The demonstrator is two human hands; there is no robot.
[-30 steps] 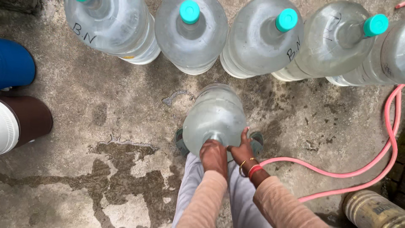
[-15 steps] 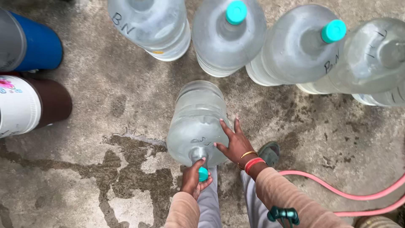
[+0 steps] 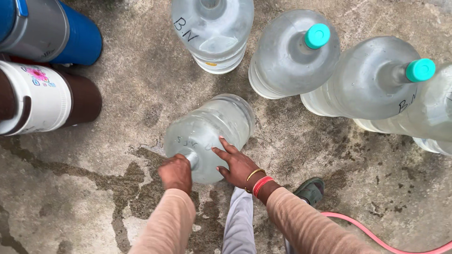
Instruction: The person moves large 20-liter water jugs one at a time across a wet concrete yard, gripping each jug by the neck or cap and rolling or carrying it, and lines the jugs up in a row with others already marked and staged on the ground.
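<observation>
Left hand (image 3: 175, 173) now clenches over the big water jug's (image 3: 207, 134) neck, covering its teal cap. Right hand (image 3: 239, 164) rests spread open on the shoulder, near frame centre; capping looks under way.

Behind your work you see a row of 3 large clear water jugs: 1 open-necked jug (image 3: 213, 33) at top centre, then 2 with teal caps (image 3: 294, 54) (image 3: 365, 77), side by side toward the right. At upper left a blue container (image 3: 77, 35) stands beside a brown and white container (image 3: 47, 99). A pink hose (image 3: 376, 235) crosses the wet concrete floor (image 3: 70, 188) at lower right.
</observation>
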